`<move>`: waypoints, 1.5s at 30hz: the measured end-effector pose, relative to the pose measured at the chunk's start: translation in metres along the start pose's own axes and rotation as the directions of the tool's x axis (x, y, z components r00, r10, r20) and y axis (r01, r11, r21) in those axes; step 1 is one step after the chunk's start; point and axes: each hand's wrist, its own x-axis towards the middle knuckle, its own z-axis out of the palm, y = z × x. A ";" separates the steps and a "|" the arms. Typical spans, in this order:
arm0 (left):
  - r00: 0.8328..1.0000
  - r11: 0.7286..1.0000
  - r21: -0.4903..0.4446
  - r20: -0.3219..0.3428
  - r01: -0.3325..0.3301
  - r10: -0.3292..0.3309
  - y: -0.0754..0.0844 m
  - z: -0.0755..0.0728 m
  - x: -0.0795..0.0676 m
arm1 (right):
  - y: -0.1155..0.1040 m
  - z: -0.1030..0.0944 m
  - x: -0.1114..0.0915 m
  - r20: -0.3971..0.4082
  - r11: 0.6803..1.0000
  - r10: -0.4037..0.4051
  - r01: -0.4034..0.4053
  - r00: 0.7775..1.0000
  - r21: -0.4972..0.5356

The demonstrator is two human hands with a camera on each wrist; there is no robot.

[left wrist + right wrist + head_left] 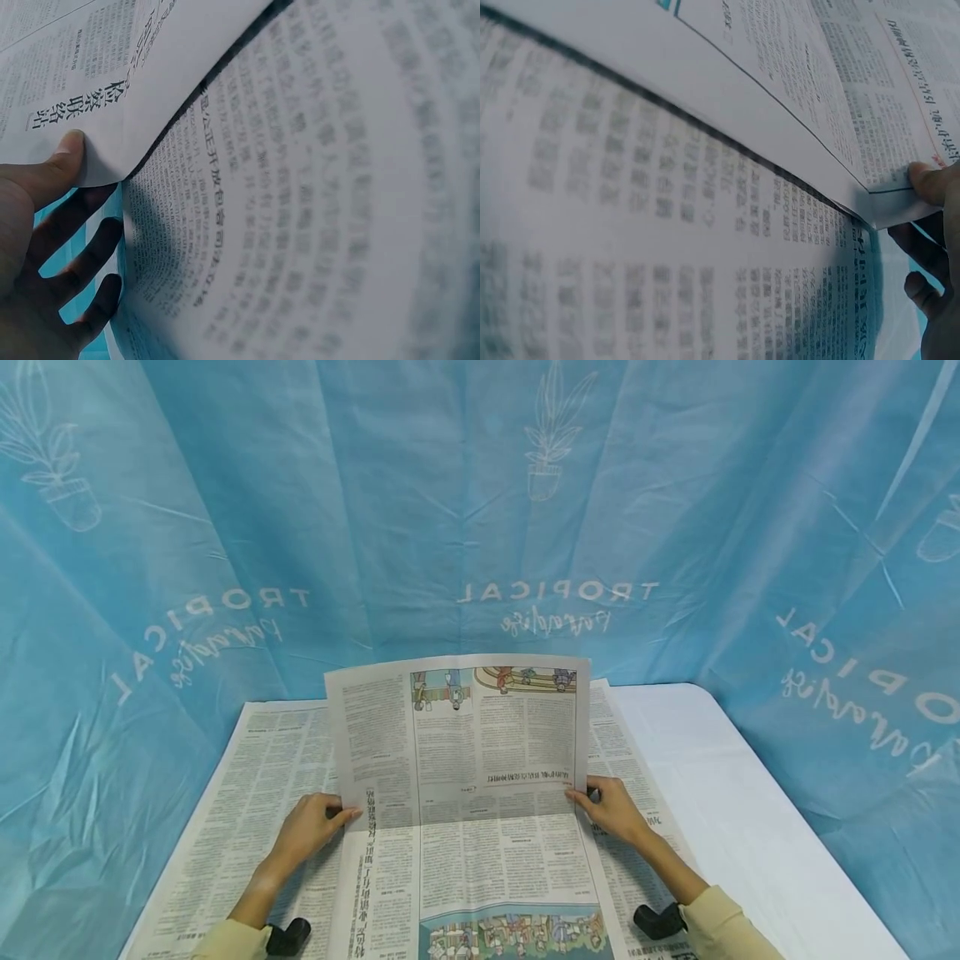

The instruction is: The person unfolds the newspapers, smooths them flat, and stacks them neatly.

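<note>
A newspaper sheet (480, 860) with coloured drawings stands partly raised in the head view, its far half tilted up from a crosswise crease. My left hand (315, 827) pinches its left edge near that crease. Thumb on the front and other fingers behind, the left hand (45, 232) shows this in the left wrist view. On the opposite edge my right hand (611, 810) pinches the sheet at about the same height. In the right wrist view the right thumb (930, 182) presses on the printed face. The sheet's back is hidden in the head view.
Other newspaper (225, 827) lies flat beneath the raised sheet, spread over a white table (750, 827). Blue curtains (420, 527) with white lettering and plant drawings hang behind and on both sides. A black wrist mount (288, 937) is on the left wrist, another (658, 922) on the right.
</note>
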 end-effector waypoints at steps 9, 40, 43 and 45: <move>0.998 0.992 0.121 -0.036 -0.037 0.042 -0.001 0.001 0.006 | -0.001 0.003 0.003 0.015 0.997 0.058 -0.058 0.998 -0.048; 0.982 0.943 0.286 0.032 0.172 -0.189 0.007 0.004 0.020 | -0.007 0.011 0.008 -0.003 0.940 0.267 -0.261 0.964 -0.220; 0.980 0.941 0.290 0.039 0.174 -0.193 0.009 0.004 0.020 | -0.007 0.007 0.004 0.025 0.945 0.309 -0.304 0.951 -0.123; 0.979 0.939 0.293 0.047 0.178 -0.200 0.010 0.003 0.020 | -0.007 0.004 0.001 0.065 0.943 0.332 -0.331 0.941 -0.033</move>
